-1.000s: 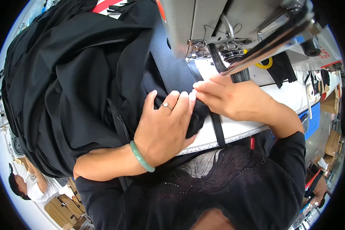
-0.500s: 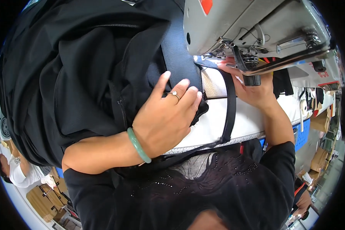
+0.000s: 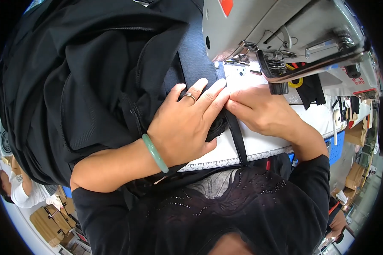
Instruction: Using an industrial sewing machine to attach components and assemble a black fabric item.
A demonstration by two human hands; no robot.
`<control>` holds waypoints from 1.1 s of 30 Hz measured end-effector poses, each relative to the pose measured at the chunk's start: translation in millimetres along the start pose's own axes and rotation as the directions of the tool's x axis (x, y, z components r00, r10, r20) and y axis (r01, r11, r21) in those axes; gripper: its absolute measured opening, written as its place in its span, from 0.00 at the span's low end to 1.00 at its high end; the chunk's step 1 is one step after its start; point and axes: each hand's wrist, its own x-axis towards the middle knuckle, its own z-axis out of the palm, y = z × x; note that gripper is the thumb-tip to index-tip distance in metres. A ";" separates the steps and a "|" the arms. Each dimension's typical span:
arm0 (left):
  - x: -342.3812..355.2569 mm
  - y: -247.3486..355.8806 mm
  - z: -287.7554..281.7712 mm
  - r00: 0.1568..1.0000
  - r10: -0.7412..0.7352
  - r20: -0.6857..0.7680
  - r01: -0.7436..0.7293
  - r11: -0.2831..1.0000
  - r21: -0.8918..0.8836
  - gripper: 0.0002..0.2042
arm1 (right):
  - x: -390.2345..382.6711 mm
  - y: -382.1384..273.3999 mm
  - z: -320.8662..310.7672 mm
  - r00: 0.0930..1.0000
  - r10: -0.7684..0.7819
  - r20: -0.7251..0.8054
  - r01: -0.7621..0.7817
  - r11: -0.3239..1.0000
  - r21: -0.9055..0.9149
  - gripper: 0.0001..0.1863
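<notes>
A large heap of black fabric (image 3: 93, 80) fills the left of the worktable, with a smoother dark band (image 3: 196, 59) running beside the sewing machine (image 3: 242, 25). My left hand (image 3: 181, 114), fingers stretched out, lies flat on that band's near part. Fingertips of my right hand (image 3: 264, 108) are pinched together at the band's right edge, touching my left fingers. From that pinch a narrow black strip (image 3: 237, 140) hangs toward the table's front edge. What part of the strip lies between my right fingers is hidden.
The machine's presser and needle area (image 3: 236, 61) sits just beyond my hands, with a black knob (image 3: 278, 88) overhanging my right hand. A measuring tape (image 3: 217, 162) runs along the table's front edge. Yellow-handled scissors (image 3: 297, 82) lie at right. Other people are at both sides.
My right hand has come from under the machine head toward me and left, to the band's edge by my left hand. The black strip has shifted left. My left hand has barely moved.
</notes>
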 end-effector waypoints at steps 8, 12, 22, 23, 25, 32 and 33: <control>-3.0 -0.9 1.8 1.000 0.011 0.020 -0.013 0.996 0.093 0.31 | 0.3 -5.0 3.2 0.998 0.056 0.035 -0.055 0.998 -0.019 0.15; 0.8 -5.9 3.4 0.999 0.024 -0.025 -0.021 0.995 0.097 0.28 | -0.2 -2.3 6.7 0.996 0.088 0.017 -0.088 0.996 -0.021 0.16; 20.4 -22.1 0.2 0.998 -0.023 -0.058 0.030 0.992 0.119 0.27 | 11.9 36.4 40.8 0.966 0.256 -0.018 -0.238 0.921 0.307 0.18; 19.1 -19.3 0.3 0.999 -0.025 -0.047 0.031 0.990 0.136 0.27 | 10.3 35.5 40.1 0.896 0.436 0.083 -0.416 0.761 0.498 0.17; 13.5 -10.4 1.4 1.000 0.015 -0.010 -0.013 0.980 0.197 0.28 | 8.8 34.3 37.6 0.792 0.572 0.214 -0.557 0.532 0.638 0.16; 5.8 -12.0 4.1 0.998 0.069 -0.004 -0.066 0.971 0.231 0.30 | 6.1 30.3 35.1 0.689 0.718 0.100 -0.717 0.653 0.243 0.10; 8.0 -17.8 3.8 0.995 0.095 0.023 -0.097 0.973 0.210 0.29 | 6.5 30.4 35.8 0.732 0.677 -0.075 -0.576 0.674 0.462 0.09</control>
